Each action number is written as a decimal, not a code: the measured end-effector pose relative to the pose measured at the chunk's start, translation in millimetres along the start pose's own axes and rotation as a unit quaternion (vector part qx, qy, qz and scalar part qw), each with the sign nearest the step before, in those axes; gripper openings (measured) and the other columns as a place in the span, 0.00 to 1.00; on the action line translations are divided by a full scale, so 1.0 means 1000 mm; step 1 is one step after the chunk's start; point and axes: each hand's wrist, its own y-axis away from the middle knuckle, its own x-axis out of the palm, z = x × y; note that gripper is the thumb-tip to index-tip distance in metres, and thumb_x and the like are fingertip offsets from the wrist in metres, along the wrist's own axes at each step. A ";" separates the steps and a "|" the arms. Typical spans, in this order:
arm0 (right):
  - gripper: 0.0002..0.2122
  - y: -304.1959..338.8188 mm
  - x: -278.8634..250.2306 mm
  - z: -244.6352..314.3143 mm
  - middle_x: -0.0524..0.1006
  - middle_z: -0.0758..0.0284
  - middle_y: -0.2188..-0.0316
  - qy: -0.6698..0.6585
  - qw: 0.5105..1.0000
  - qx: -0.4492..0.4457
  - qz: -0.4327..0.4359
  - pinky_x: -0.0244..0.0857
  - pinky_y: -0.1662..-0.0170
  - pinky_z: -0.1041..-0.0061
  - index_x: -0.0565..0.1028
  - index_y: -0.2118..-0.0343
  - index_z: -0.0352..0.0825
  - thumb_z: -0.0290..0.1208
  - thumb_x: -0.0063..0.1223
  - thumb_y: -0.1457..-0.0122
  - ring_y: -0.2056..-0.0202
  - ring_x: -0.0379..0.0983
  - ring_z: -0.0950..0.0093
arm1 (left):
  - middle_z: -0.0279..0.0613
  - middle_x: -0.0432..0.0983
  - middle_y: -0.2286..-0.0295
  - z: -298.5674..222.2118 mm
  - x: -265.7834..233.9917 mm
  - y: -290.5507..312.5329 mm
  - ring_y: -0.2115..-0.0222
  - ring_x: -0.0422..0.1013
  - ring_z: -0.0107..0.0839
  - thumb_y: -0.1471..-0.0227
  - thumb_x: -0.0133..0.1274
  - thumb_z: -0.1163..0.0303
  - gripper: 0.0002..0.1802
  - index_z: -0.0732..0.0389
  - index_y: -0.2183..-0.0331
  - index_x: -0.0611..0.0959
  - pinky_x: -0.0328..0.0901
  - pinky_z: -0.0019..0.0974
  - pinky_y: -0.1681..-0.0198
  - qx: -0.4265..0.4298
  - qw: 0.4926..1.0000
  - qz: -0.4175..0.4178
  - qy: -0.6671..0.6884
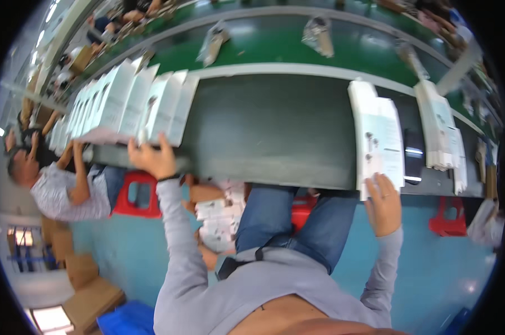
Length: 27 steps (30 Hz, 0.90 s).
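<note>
My left hand (154, 159) is at the near end of a row of standing white boxes (163, 103) on the left of the dark work surface. Its fingers are spread and reach up to the lower edge of the closest box; a firm hold does not show. My right hand (384, 204) rests with outstretched fingers on the near end of a stack of flat white printed cartons (379, 139). These look like unfolded boxes with small pictures of earphones on them.
A dark phone (413, 156) lies between the cartons and another white carton stack (438, 128). Bagged items (318, 38) sit on the green belt (263, 42) beyond. At left a co-worker (68, 184) sits near a red stool (138, 194). Cardboard boxes (93, 296) stand on the floor.
</note>
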 end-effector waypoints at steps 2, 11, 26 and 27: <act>0.22 -0.002 -0.002 0.003 0.69 0.58 0.56 -0.006 0.999 -0.031 -0.044 0.61 0.54 0.64 0.72 0.59 0.35 0.18 0.55 0.63 0.54 0.65 0.59 | 0.58 0.65 0.58 0.000 -0.007 0.001 0.56 0.59 0.52 0.62 0.59 0.58 0.27 0.66 0.63 0.76 0.54 0.49 0.54 0.019 1.000 -0.003 0.001; 0.07 -0.006 -0.041 0.051 0.76 0.58 0.77 -0.218 0.918 -0.033 -0.330 0.64 0.77 0.79 0.74 0.69 0.24 0.20 0.49 0.51 0.80 0.72 0.71 | 0.52 0.47 0.46 -0.155 -0.123 0.010 0.44 0.44 0.54 0.71 0.66 0.55 0.42 0.44 0.51 0.66 0.36 0.64 0.47 0.299 0.779 0.193 0.516; 0.22 -0.020 -0.001 0.053 0.77 0.60 0.71 -0.511 0.840 -0.089 -0.160 0.66 0.70 0.75 0.71 0.58 0.29 0.44 0.50 0.47 0.72 0.75 0.70 | 0.43 0.75 0.75 -0.169 -0.164 -0.011 0.76 0.73 0.39 0.71 0.65 0.68 0.35 0.62 0.55 0.73 0.68 0.32 0.73 0.278 0.661 0.441 0.540; 0.31 -0.016 0.001 0.057 0.76 0.58 0.67 -0.578 0.806 -0.037 -0.125 0.65 0.67 0.73 0.67 0.54 0.29 0.55 0.47 0.49 0.70 0.73 0.70 | 0.43 0.76 0.80 -0.172 -0.168 -0.012 0.81 0.74 0.37 0.67 0.64 0.71 0.32 0.67 0.56 0.71 0.67 0.30 0.78 0.183 0.629 0.436 0.617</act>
